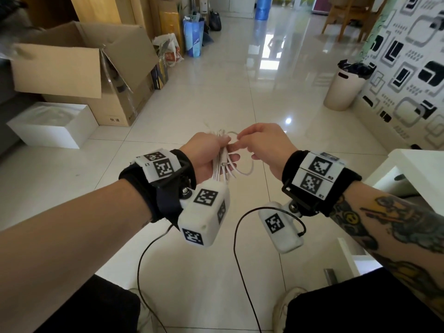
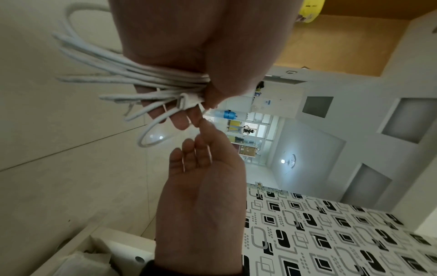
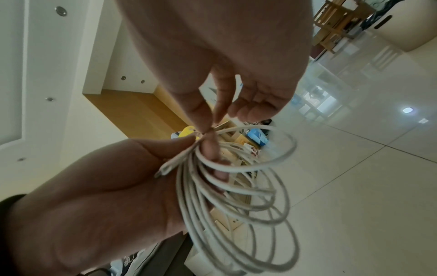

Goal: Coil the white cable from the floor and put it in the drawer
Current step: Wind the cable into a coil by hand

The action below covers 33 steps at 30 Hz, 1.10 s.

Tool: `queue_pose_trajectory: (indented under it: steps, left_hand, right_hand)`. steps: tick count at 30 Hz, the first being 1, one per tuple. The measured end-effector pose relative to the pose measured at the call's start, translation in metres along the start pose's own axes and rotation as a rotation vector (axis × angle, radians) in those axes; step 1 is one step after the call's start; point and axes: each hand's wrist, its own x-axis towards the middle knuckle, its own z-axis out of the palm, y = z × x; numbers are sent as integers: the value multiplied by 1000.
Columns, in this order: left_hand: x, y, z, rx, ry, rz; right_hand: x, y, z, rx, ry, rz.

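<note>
The white cable (image 1: pixel 224 164) is gathered into several loops held up above the floor. My left hand (image 1: pixel 225 150) grips the bundle, with the thumb pressing the strands against the fingers. A plug end (image 3: pixel 165 169) lies across the left palm. My right hand (image 1: pixel 236 140) meets the bundle from the right, its thumb and forefinger pinching a strand at the top of the coil (image 3: pixel 236 196). In the left wrist view the loops (image 2: pixel 141 74) fan out to the left, and the right hand (image 2: pixel 201 186) reaches up to them. A white cabinet (image 1: pixel 420 169) stands at my right; its drawer is not clearly seen.
An open cardboard box (image 1: pixel 79 68) and a white box (image 1: pixel 52 126) sit on the floor at the left. A cream bin (image 1: pixel 343 90) stands by the patterned wall (image 1: pixel 408 75) on the right. Glossy tiled floor (image 1: pixel 216 92) stretches ahead. Black camera leads (image 1: pixel 236 248) hang between my knees.
</note>
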Motion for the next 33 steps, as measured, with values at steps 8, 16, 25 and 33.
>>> queue_pose_trajectory:
  steps: [8,16,25,33]
  left_hand:
    - [-8,21,0,-134,-101,100]
    - [-20,28,1,-224,-353,101]
    - [0,20,-19,76,4,213]
    - [7,21,-15,347,43,188]
  right_hand:
    - [15,16,-14,260,-80,249]
    - [19,31,-11,580,-418,357]
    - [23,21,-14,537,-198,283]
    - [18,2,-37,473,-117,200]
